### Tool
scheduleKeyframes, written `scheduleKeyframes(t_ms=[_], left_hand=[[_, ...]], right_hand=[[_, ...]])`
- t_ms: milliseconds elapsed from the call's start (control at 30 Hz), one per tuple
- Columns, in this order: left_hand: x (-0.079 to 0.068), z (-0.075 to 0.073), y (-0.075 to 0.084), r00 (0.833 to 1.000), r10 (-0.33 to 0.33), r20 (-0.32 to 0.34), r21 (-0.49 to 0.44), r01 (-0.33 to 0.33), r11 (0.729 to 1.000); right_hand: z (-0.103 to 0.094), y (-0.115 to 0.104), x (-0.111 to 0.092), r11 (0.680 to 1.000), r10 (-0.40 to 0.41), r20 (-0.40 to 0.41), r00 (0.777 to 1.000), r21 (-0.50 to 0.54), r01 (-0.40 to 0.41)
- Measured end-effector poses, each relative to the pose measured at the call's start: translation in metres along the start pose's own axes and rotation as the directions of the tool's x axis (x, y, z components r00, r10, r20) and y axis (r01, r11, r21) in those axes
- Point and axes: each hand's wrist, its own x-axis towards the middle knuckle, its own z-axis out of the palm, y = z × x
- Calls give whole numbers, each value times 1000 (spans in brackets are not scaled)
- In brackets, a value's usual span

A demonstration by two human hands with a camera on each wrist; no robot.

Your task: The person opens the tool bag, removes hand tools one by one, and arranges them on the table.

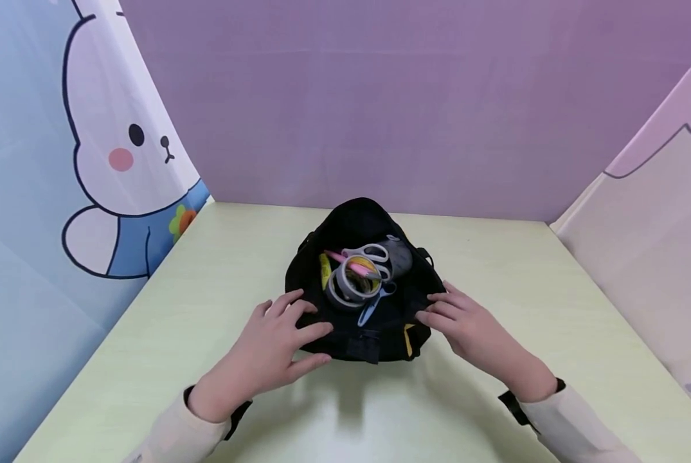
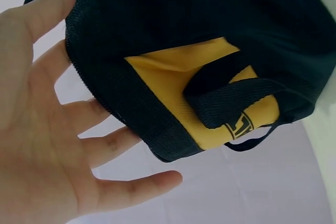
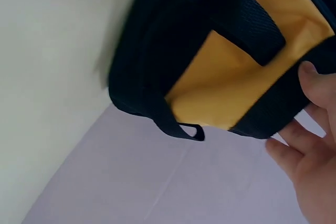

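Note:
A black fabric bag (image 1: 353, 215) with its mouth wide apart stands on the table. Yellow side panels (image 2: 157, 72) and black webbing straps show in both wrist views. My left hand (image 1: 270, 347) holds the bag's left rim, thumb outside and spread fingers inside. At the right rim my right hand (image 1: 472, 328) grips the edge, its thumb (image 3: 310, 80) pressed on the black border. Inside the bag lie tape rolls (image 1: 341, 297), scissors with pale handles (image 1: 374, 249), a pink pen-like tool (image 1: 359, 269), a small blue tool with a looped handle (image 1: 369, 313), and a yellow item (image 1: 325, 270).
A dark grey rounded item (image 1: 400, 257) sits at the bag's inner right. The pale table (image 1: 235, 257) meets a purple backdrop (image 1: 380, 109) behind the bag. Printed cloth walls stand at the left (image 1: 27, 257) and right (image 1: 652, 212).

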Motion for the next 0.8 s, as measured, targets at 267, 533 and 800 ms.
scheduleKeyframes(t_ms=[267, 533, 800], left_hand=[[-1, 14, 3, 998, 7, -70, -20, -8, 1000], [-4, 34, 7, 985, 12, -174, -67, -24, 997], [-3, 49, 12, 969, 11, -248, -77, -31, 997]], right_hand=[[9, 0, -13, 998, -23, -48, 999, -66, 20], [15, 3, -21, 998, -17, -65, 998, -59, 13], [23, 7, -32, 1000, -7, -53, 999, -26, 6]])
